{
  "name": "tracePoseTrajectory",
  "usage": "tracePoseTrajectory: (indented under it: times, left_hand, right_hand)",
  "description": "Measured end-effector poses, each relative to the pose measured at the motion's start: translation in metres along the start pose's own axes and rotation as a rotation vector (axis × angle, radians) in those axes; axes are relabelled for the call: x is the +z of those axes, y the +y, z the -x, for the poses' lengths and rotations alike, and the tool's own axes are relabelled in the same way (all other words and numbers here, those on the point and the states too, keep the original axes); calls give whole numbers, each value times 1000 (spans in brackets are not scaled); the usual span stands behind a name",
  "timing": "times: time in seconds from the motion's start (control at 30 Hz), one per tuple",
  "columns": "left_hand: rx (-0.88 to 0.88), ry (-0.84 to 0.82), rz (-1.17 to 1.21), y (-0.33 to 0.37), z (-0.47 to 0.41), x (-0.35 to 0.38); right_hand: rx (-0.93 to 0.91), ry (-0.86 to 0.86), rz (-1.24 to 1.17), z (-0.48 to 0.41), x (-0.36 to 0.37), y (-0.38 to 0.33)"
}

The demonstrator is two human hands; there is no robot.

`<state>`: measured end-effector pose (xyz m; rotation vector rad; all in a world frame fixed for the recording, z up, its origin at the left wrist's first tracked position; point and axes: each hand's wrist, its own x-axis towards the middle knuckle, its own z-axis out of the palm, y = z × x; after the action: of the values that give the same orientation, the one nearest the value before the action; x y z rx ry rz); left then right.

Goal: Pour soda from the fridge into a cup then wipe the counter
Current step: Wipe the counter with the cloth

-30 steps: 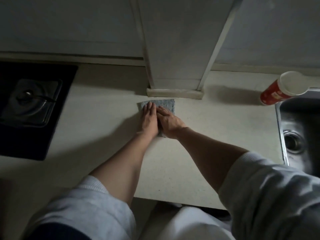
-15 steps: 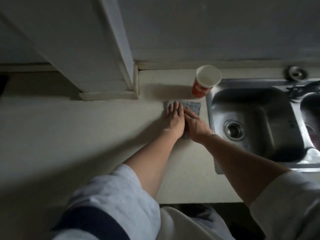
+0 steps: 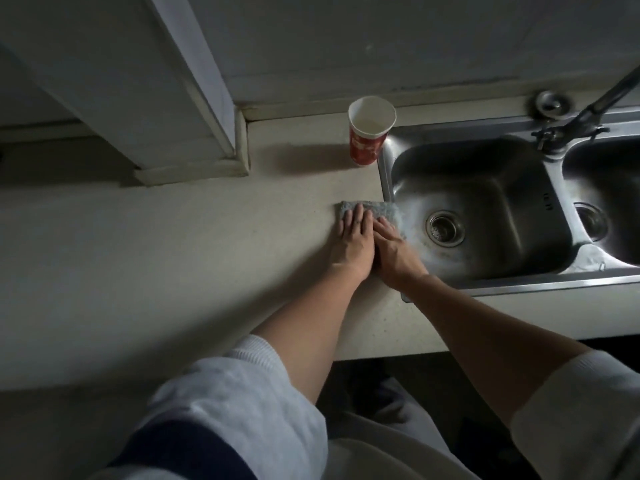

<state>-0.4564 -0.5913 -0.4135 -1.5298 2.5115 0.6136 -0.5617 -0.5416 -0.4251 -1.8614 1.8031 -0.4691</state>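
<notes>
Cloth [image 3: 382,210] lies flat on the counter [image 3: 173,258], right at the sink's [image 3: 485,168] left rim, its right edge over that rim. Both hands are on top of it, side by side & touching: L hand [image 3: 353,242] on the cloth's left half, R hand [image 3: 393,252] on the half nearer the sink. Fingers of both are straight & together, palms down, pressing. No curl, nothing gripped. Only the cloth's far strip & right corner show past the fingertips; the rest is under the hands.

Cloth: grey-blue, nubby weave, approx rectangular w/ soft corners. Counter: pale, matte, finely speckled. Sink: brushed steel, rounded-corner basin w/ a round drain [image 3: 445,227] in the floor; 2nd basin to its right, partly out of view. Cup [image 3: 369,143] stands upright at the sink's far-left corner, just beside the rim, apart from the hands: paper, tapered, red outside w/ white print, white inside; contents can't tell. Tap [image 3: 588,112] rises behind the sink, dark metal. Forearms bare; sleeves [image 3: 242,393] are light grey knit.
</notes>
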Motion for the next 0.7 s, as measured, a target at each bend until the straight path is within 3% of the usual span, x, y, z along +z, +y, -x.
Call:
tracePoseTrajectory:
  times: [0.47, 0.7]
  left_hand:
    - [-250, 75, 85, -191, 209, 28]
    - [-84, 5, -19, -166, 234, 29]
  right_hand:
    - [-173, -96, -14, 67, 163, -209]
    - [-123, -99, 11, 107, 152, -190]
